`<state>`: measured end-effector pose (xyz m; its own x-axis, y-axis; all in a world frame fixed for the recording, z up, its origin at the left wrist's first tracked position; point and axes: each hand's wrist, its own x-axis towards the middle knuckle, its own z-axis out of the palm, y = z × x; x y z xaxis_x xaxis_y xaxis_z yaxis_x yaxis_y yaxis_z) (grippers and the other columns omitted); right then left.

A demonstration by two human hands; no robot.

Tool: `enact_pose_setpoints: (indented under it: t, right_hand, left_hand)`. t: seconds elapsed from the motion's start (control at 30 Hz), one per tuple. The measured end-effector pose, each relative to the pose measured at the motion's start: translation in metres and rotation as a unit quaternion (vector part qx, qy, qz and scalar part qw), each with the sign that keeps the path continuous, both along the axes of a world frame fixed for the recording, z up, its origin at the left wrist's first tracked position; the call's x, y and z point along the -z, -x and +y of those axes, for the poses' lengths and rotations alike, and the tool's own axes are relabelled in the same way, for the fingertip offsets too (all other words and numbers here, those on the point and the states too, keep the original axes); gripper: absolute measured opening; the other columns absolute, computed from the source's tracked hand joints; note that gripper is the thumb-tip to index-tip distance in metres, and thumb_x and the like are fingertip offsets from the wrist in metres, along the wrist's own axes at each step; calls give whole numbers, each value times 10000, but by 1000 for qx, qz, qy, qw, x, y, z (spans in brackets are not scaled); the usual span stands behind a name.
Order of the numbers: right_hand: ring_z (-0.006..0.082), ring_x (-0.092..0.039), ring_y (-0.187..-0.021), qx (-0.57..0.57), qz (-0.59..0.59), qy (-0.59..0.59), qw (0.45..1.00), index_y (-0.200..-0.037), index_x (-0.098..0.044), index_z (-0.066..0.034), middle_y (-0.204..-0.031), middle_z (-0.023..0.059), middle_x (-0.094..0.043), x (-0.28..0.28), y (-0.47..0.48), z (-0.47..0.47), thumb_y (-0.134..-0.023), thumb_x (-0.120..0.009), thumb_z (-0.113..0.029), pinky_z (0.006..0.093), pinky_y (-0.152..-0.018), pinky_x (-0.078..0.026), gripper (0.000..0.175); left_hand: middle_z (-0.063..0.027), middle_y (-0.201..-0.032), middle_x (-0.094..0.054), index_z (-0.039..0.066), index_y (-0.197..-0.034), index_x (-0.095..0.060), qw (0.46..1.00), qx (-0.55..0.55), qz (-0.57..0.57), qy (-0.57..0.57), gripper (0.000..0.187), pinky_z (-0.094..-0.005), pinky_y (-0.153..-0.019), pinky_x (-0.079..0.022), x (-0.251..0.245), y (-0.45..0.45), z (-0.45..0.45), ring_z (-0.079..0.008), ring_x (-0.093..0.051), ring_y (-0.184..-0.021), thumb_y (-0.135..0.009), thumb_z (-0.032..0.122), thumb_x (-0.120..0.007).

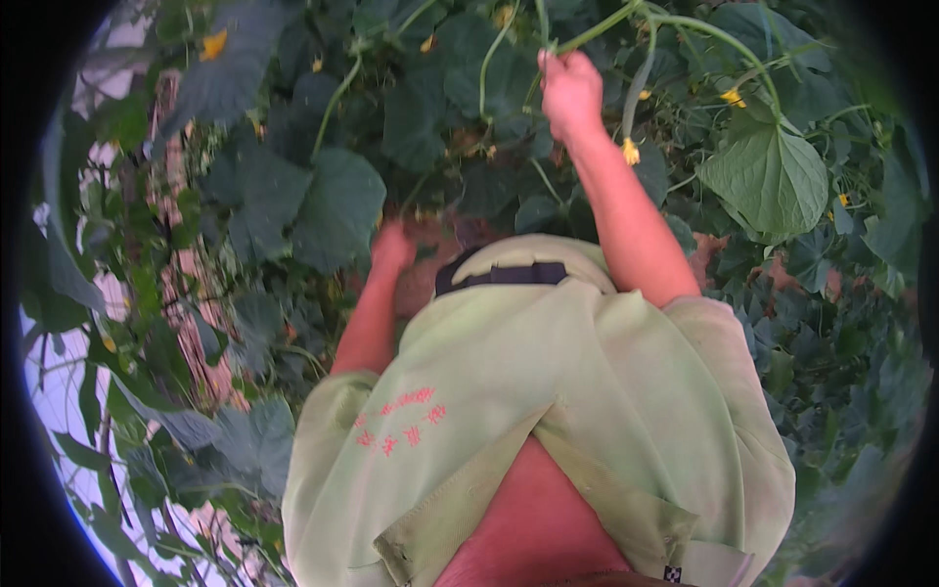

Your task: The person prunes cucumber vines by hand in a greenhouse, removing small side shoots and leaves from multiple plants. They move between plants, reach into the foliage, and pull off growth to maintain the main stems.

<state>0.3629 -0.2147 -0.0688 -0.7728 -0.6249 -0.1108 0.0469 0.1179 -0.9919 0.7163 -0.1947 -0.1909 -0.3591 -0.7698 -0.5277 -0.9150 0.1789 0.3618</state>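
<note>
At the top of the view, my right hand [574, 92] is raised among cucumber vines. Its fingers are closed around a green vine stem [598, 31] near a joint. Just right of that hand hangs a slim young cucumber [636, 92] with a yellow flower [631, 151] at its lower tip. My left hand [392, 246] is low beside my waist, close to a large cucumber leaf [339, 209]. It is blurred, and whether anything is in its fingers does not show.
Dense cucumber foliage [414, 117] surrounds me, with curling stems and several yellow flowers. A broad pale-green leaf [770, 172] droops at the right. Brown soil [429, 260] shows between leaves near my waist. At the left, leafy vines stand before a bright white background [62, 396].
</note>
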Motion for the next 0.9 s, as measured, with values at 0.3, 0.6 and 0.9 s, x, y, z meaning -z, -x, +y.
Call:
enact_pose_setpoints:
  t: [0.3,0.6,0.9]
  right_hand:
    - [169,-563,-669,15,-2,-29,999,-930,-650,31,-738,88,-629,-17,-9,9,-909,-651,-223,338,-632,-453,255]
    - [132,-535,-680,19,-41,-15,999,-954,-656,50,-757,66,-627,-23,-18,17,-918,-647,-208,318,-623,-448,260]
    - [123,-513,-653,14,-17,-24,999,-946,-661,47,-705,38,-592,-17,-14,17,-911,-657,-218,309,-601,-432,267]
  left_hand:
    - [-103,-1236,-598,7,-1218,-531,785,-94,600,-122,424,-322,-1013,-469,-92,105,-31,-196,-571,-1191,-833,-111,-663]
    - [-127,-1107,-633,-60,-1183,-564,765,-176,583,-212,337,-294,-919,-515,-155,213,-18,-185,-633,-1012,-863,-60,-669]
    - [-164,-1214,-574,-68,-1293,-455,685,-270,602,-310,391,-411,-981,-518,-154,208,-8,-270,-614,-1105,-943,24,-601]
